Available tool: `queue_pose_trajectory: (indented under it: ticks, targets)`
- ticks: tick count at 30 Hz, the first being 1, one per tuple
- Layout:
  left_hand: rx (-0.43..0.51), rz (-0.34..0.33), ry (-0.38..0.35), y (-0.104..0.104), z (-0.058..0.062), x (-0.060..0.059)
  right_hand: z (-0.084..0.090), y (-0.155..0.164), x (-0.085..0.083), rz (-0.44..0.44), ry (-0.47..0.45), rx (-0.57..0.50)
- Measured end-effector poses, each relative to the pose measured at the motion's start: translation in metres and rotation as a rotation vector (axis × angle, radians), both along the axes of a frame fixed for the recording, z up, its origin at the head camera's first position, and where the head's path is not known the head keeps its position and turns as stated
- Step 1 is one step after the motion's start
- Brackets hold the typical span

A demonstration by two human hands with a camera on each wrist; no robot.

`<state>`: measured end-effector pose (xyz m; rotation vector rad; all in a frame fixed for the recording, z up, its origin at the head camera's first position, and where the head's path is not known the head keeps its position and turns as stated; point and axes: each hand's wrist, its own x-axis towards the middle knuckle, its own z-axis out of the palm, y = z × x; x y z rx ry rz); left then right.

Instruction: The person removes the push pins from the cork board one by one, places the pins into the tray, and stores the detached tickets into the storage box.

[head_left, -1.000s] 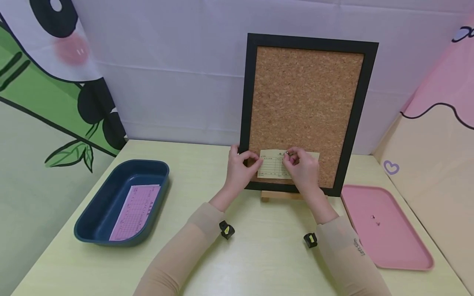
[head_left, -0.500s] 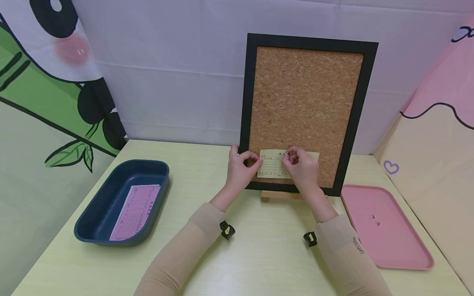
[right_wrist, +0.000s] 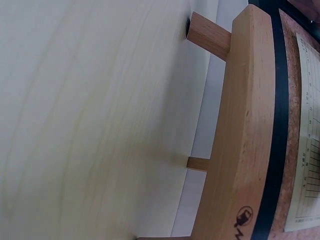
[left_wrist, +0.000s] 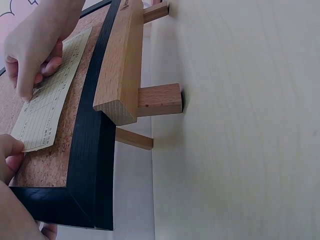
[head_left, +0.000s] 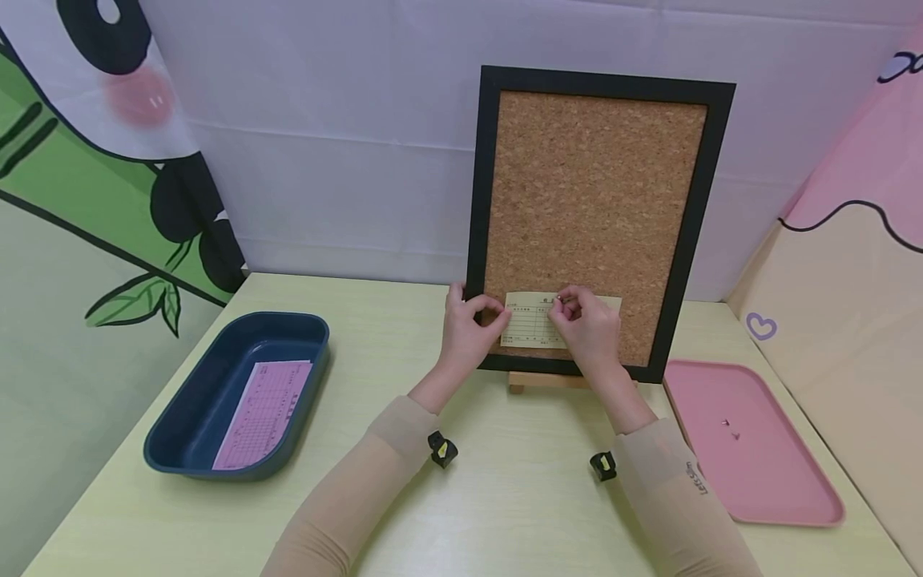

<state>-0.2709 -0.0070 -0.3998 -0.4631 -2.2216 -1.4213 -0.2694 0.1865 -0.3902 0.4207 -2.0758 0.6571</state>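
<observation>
You are seeing one cork board (head_left: pixel 594 192) with one yellow slip (head_left: pixel 530 324) lying under your fingertips (head_left: pixel 485 306). You are also looking at two trays: one blue tray (head_left: pixel 180 445) holding one pink slip (head_left: pixel 263 413) well left of your fingers, and one pink tray (head_left: pixel 786 489) carrying two small pins (head_left: pixel 730 427) well to their right.

board (head_left: pixel 594 192): rough cork (matt black frame) | stand (right_wrist: pixel 240 145): smooth wood | slip (head_left: pixel 530 320): matt paper
</observation>
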Motion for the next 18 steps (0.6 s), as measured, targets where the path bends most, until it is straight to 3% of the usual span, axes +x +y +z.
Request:
queue_pose_trajectory:
  ticks: [18]
  targets:
    - [-0.005, 0.006, 0.011, 0.0002, 0.0004, 0.0006, 0.0010, -0.0005, 0.0011, 0.005, 0.005, -0.013]
